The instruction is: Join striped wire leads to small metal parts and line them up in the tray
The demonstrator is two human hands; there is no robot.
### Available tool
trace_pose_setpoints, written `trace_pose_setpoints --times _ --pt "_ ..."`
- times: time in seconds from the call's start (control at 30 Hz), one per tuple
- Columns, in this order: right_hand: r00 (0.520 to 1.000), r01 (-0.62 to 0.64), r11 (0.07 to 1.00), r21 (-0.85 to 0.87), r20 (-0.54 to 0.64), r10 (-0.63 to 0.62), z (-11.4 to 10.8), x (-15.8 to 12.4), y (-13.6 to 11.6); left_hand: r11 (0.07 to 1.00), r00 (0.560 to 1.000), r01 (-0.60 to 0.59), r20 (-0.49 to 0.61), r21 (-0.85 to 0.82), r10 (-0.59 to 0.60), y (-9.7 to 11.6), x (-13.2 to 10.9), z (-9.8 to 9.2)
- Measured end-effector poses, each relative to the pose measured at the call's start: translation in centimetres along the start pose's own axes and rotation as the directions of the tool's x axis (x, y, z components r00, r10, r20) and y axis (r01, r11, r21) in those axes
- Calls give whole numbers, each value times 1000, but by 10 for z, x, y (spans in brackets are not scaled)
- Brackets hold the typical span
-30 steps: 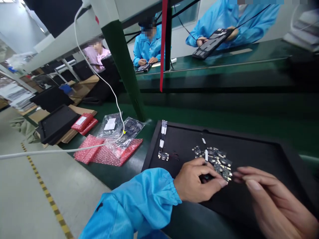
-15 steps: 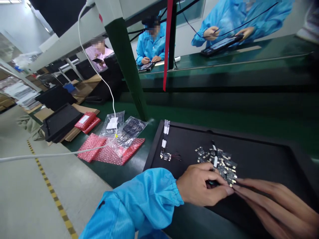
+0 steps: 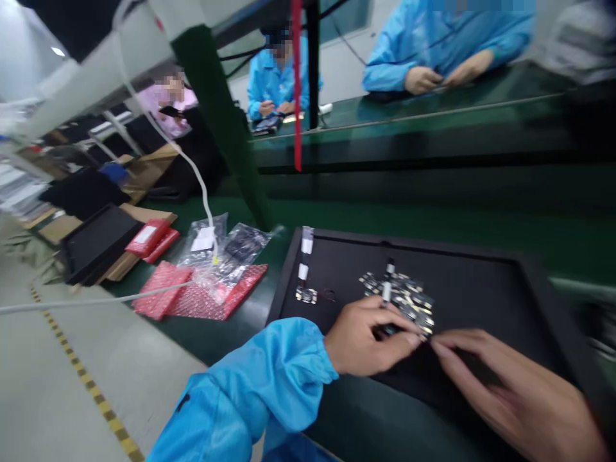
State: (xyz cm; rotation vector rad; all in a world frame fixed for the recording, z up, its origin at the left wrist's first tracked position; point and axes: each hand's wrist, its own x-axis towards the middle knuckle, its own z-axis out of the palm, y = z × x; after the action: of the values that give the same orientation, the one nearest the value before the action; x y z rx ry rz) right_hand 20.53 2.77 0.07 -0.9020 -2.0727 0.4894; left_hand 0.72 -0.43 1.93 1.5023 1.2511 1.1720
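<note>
Left hand (image 3: 368, 340) pinched shut on a small dark part (image 3: 389, 330); right hand (image 3: 500, 385) open beside the heap of circuit boards (image 3: 397, 295). One board (image 3: 306, 295) lies apart on the black tray (image 3: 486, 301); most remain heaped.

Green bench (image 3: 385, 215), blk tray (image 3: 471, 308) w/ PCBs (image 3: 399, 295)

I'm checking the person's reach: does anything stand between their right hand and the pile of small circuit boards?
Nothing visible does. The fingertips of the right hand sit right at the lower edge of the pile of small circuit boards on the black tray, with the left hand just beside them.
</note>
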Motion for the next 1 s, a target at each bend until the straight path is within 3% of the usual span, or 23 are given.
trace_pose_setpoints --times 0.23,0.33,0.7,1.0 --pt "964 -259 959 113 -29 264 6 9 -13 925 954 299 77 -234 -289 -4 13 -6" --pt "949 -310 935 171 -9 316 8 11 -11 897 933 358 85 -259 -349 -3 16 -6" --pt "952 -304 930 208 41 302 6 11 -12 868 919 394 102 -302 -382 3 19 -8" --pt "967 -249 950 190 110 231 8 9 -10 901 935 353 78 -252 -345 0 16 -5"
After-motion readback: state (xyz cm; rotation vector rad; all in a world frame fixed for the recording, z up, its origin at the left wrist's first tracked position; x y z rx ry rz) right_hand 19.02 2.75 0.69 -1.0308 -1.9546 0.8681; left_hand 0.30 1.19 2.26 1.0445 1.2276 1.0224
